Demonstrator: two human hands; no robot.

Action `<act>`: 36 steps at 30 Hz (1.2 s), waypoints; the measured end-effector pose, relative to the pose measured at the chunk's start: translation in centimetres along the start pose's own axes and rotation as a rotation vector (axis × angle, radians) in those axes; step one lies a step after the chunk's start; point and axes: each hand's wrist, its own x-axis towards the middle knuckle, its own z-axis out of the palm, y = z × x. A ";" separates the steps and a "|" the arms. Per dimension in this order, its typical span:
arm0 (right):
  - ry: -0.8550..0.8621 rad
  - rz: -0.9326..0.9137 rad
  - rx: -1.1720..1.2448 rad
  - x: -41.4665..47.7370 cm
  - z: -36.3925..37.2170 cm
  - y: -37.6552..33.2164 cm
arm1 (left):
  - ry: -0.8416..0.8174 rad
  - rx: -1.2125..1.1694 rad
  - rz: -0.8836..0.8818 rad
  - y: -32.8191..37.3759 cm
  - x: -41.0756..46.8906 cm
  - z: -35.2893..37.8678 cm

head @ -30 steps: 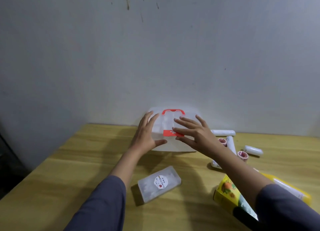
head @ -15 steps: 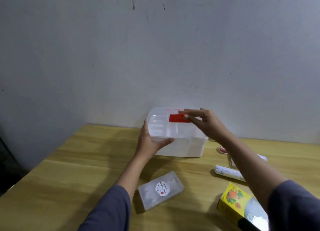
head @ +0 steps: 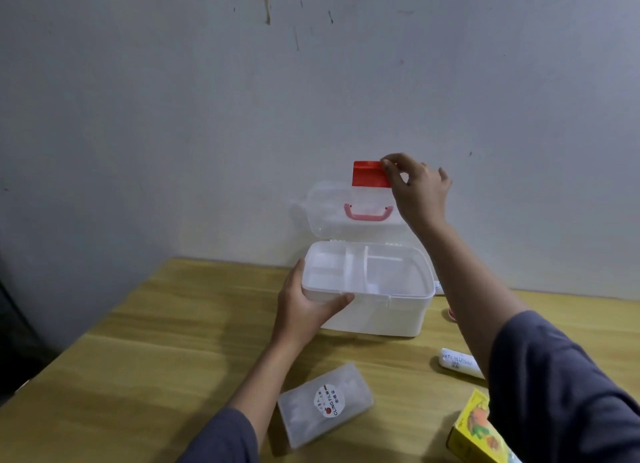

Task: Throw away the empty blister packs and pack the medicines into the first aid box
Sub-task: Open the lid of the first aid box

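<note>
first aid box (head: 375,312) on table, lid (head: 349,216) upright | left hand (head: 304,310) clamps box's front-left corner | right hand (head: 417,192) fingertips pinch red latch (head: 370,174) at lid top | risk – pinch slips, lid drops shut; pushed further back, box tips – medicines beside right forearm, unpacked

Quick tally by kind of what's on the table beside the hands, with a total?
First aid box, lid open: 1
Cling film pack: 1
White tube: 1
Yellow carton: 1
Small red-rimmed item, mostly hidden by the right arm: 1
Total: 5. More may lie hidden behind the arm.
</note>
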 end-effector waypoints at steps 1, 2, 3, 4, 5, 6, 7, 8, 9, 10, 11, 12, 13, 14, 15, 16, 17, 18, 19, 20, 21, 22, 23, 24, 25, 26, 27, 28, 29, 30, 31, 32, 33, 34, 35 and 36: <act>0.014 -0.019 0.017 0.2 0.2 0.3 | 0.004 0.007 0.004 0.0 -0.1 -0.1; 0.013 -0.054 0.057 0.4 0.2 0.7 | 0.008 0.012 0.005 0.0 -0.3 -0.2; -0.002 -0.093 0.116 0.6 0.2 1.2 | 0.015 0.018 0.004 0.0 -0.4 -0.3; -0.027 -0.125 0.180 0.6 0.1 1.9 | 0.021 0.021 0.004 -0.1 -0.6 -0.4; -0.050 -0.139 0.224 0.5 0.0 2.5 | 0.028 0.023 0.000 -0.3 -0.7 -0.5; -0.059 -0.141 0.244 0.3 -0.1 3.2 | 0.035 0.026 -0.007 -0.5 -0.7 -0.6; -0.055 -0.123 0.257 -0.1 -0.2 3.9 | 0.042 0.027 -0.011 -0.6 -0.7 -0.6; -0.042 -0.077 0.295 -0.5 -0.1 4.6 | 0.047 0.028 -0.015 -0.8 -0.7 -0.6; -0.019 -0.005 0.367 -1.0 0.0 5.2 | 0.052 0.030 -0.018 -0.8 -0.8 -0.7; 0.006 0.086 0.466 -1.4 0.1 5.6 | 0.057 0.034 -0.019 -0.8 -1.0 -0.7; 0.031 0.181 0.564 -1.6 0.1 5.8 | 0.061 0.038 -0.017 -0.6 -1.2 -0.7; 0.054 0.265 0.642 -1.8 0.3 6.1 | 0.066 0.042 -0.015 -0.5 -1.5 -0.6; 0.069 0.331 0.693 -2.0 0.3 6.3 | 0.074 0.046 -0.012 -0.4 -1.9 -0.6; 0.075 0.379 0.737 -2.1 0.3 6.5 | 0.087 0.048 -0.008 -0.3 -2.1 -0.6; 0.075 0.417 0.772 -2.3 0.4 6.6 | 0.102 0.047 -0.001 -0.2 -2.4 -0.6; 0.069 0.446 0.799 -2.5 0.6 6.7 | 0.117 0.046 0.006 -0.2 -2.6 -0.6; 0.058 0.468 0.817 -2.7 0.7 6.8 | 0.130 0.047 0.014 -0.1 -2.8 -0.6; 0.045 0.488 0.833 -3.1 1.0 7.0 | 0.139 0.050 0.021 -0.1 -2.9 -0.7; 0.032 0.509 0.845 -3.4 1.1 7.2 | 0.143 0.057 0.031 -0.1 -3.0 -0.9; 0.022 0.530 0.859 -3.8 1.3 7.4 | 0.143 0.067 0.039 -0.1 -3.1 -1.1; 0.011 0.550 0.863 -4.2 1.5 7.5 | 0.139 0.079 0.045 -0.2 -3.2 -1.3; -0.001 0.566 0.857 -4.5 1.6 7.7 | 0.135 0.090 0.047 -0.2 -3.2 -1.4; -0.015 0.579 0.843 -4.8 1.7 7.8 | 0.122 0.101 0.041 -0.2 -3.1 -1.6; -0.021 0.586 0.831 -4.9 1.8 7.8 | 0.102 0.108 0.030 -0.2 -3.0 -1.7; -0.024 0.585 0.822 -5.0 1.8 7.7 | 0.078 0.112 0.016 -0.1 -3.0 -1.8; -0.024 0.579 0.811 -5.0 1.8 7.6 | 0.053 0.113 0.000 0.0 -2.9 -1.9; -0.023 0.571 0.789 -5.0 1.7 7.5 | 0.032 0.113 -0.011 0.1 -2.8 -2.0; -0.022 0.567 0.759 -4.9 1.6 7.4 | 0.016 0.114 -0.022 0.1 -2.8 -2.0; -0.021 0.569 0.729 -4.8 1.6 7.4 | 0.009 0.117 -0.031 0.2 -2.7 -2.1; -0.020 0.570 0.706 -4.7 1.4 7.4 | 0.007 0.120 -0.039 0.2 -2.7 -2.1; -0.023 0.569 0.677 -4.7 1.3 7.5 | 0.007 0.123 -0.045 0.4 -2.7 -2.1; -0.031 0.562 0.641 -4.7 1.1 7.5 | 0.009 0.125 -0.049 0.5 -2.8 -2.1; -0.045 0.551 0.597 -4.6 0.9 7.5 | 0.011 0.124 -0.052 0.7 -2.9 -2.1; -0.064 0.542 0.551 -4.6 0.7 7.5 | 0.011 0.121 -0.057 0.9 -3.1 -2.1; -0.088 0.533 0.511 -4.6 0.5 7.4 | 0.008 0.121 -0.061 1.1 -3.3 -2.1; -0.115 0.524 0.477 -4.6 0.2 7.2 | 0.002 0.121 -0.065 1.3 -3.4 -2.1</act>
